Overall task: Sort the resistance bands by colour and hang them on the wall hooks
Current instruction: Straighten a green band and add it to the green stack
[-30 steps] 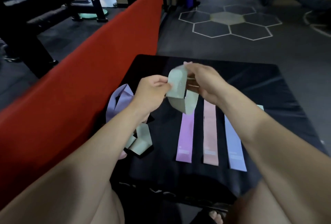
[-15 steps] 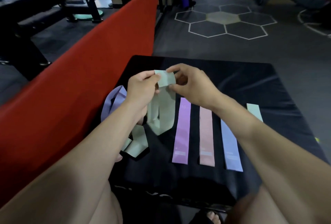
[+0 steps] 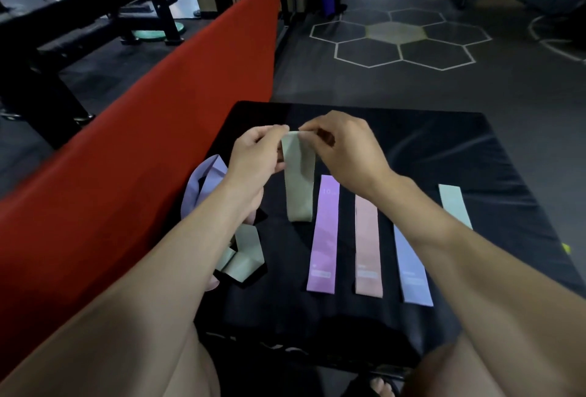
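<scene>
Centrally, both hands meet over the black mat (image 3: 475, 155). Left hand (image 3: 253, 158) and right hand (image 3: 345, 152) each pinch the top edge of a sage-green band (image 3: 299, 184) between thumb and fingertips, other fingers curled; the band hangs straight down from the pinch, its lower end reaching the mat just left of the purple band (image 3: 323, 235). Lower centre of frame, laid flat in a row, left to right: purple band, pink band (image 3: 367, 247), lavender band (image 3: 413, 273); then, set higher and well apart toward the right, a pale mint band (image 3: 455, 206), partly hidden by the right forearm. Left of centre, partly under the left forearm: a loose lilac band (image 3: 206, 184) in an open loop, and below it a crumpled green band (image 3: 244, 257) folded over itself. Red padded barrier (image 3: 142, 130) runs diagonally from lower left to upper centre, along the mat's left side. Upper right: dark floor with white hexagon markings (image 3: 396, 38), one cell filled lighter. Upper left: black gym frames, out of focus. No wall hooks identifiable.
</scene>
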